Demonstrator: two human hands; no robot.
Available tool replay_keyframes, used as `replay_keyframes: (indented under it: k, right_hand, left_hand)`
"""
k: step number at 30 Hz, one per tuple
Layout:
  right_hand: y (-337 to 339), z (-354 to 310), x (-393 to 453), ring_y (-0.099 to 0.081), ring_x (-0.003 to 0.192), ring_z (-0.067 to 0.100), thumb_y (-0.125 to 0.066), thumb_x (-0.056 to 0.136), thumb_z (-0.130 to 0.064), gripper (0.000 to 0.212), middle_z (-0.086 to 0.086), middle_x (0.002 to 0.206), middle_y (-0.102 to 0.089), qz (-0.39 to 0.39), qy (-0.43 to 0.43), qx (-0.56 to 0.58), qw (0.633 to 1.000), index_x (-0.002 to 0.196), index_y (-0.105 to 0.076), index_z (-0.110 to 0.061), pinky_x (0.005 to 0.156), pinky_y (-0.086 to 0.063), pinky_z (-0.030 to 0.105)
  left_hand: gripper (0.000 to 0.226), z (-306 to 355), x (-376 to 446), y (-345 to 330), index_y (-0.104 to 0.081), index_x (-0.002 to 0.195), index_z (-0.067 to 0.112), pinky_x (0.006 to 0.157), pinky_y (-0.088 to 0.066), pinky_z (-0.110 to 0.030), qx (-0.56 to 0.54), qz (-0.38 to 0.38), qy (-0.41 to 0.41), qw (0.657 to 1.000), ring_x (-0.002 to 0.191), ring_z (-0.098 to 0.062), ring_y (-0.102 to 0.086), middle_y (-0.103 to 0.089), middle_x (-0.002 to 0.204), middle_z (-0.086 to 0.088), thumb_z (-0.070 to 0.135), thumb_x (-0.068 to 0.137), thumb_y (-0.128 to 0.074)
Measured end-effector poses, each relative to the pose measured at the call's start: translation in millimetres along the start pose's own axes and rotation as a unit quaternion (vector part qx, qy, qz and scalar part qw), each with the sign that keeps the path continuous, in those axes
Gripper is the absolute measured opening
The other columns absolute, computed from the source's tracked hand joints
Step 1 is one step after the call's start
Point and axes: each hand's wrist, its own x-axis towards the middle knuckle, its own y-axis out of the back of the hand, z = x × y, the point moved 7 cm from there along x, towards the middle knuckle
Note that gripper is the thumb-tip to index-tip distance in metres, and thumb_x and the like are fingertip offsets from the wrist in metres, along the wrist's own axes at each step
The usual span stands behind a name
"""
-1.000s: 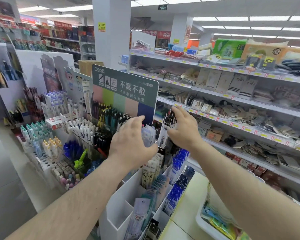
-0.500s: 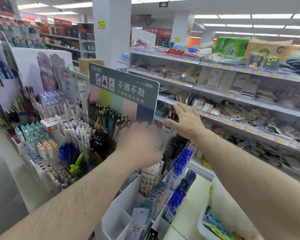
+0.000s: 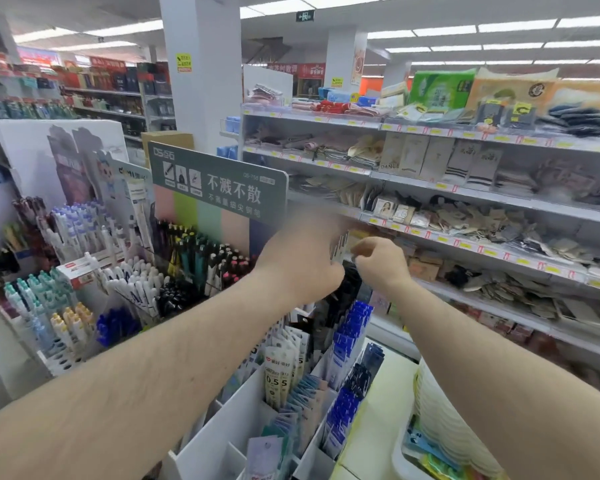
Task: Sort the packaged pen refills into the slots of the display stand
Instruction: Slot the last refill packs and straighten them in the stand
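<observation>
Change: both hands have shifted since the earlier frames; the left hand [image 3: 300,261] has swung right, up to the top rear of the display stand [image 3: 222,441], and the right hand [image 3: 381,261], flat-fingered before, now has curled fingers.
Left hand: blurred by motion, back toward the camera, just beside the right hand; whether its grip holds anything cannot be told.
Right hand: fingers bent in toward the thumb, above the dark packets [image 3: 352,282] in the stand's rear slots; a pale packet [image 3: 338,245] shows between the two hands, but whether this grip pinches it cannot be told.
Pen refills: packaged refills stand upright in the white stand's slots; blue packets [image 3: 352,327] line the right edge, a cream packet marked 0.5 [image 3: 278,375] sits near the middle, teal and pale packets [image 3: 284,441] fill the front slots.
Green sign [image 3: 219,183]: stands at the stand's rear left corner, above pastel panels, with white Chinese lettering.
Pens [image 3: 132,289]: racks of white, blue and dark pens, left of the stand.
Shelves [image 3: 465,206]: store shelving to the right, carrying socks and small packaged goods, with yellow price tags along the edges.
White basket [image 3: 440,427]: at the lower right, beside the right forearm.
</observation>
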Motion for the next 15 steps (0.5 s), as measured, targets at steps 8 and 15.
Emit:
replay_keyframes:
  k: [8,15]
  right_hand:
    - [-25.8,-12.7,-8.3,-0.059,0.114,0.021,-0.051,0.087,-0.007,0.049,-0.009,0.115,-0.071,-0.116,0.025,-0.001,0.993,0.122,-0.067,-0.037,0.105,-0.042,0.049]
    - [-13.4,-4.5,-1.4,-0.062,0.11,0.016,-0.052,0.087,-0.007,0.046,-0.006,0.116,-0.071,-0.07,0.024,0.011,0.997,0.125,-0.067,-0.026,0.101,-0.05,0.04]
  left_hand:
    - [0.072,-29.1,73.2,-64.2,-0.029,0.141,0.006,0.08,-0.055,-0.04,0.025,-0.134,0.194,0.971,0.113,-0.035,-0.059,-0.053,0.128,-0.018,0.031,0.087,-0.069]
    - [0.018,-50.2,84.4,-69.1,-0.06,0.106,0.003,0.052,-0.043,-0.028,-0.003,-0.105,0.23,0.968,0.075,-0.024,-0.06,-0.059,0.084,-0.008,0.01,0.09,-0.059]
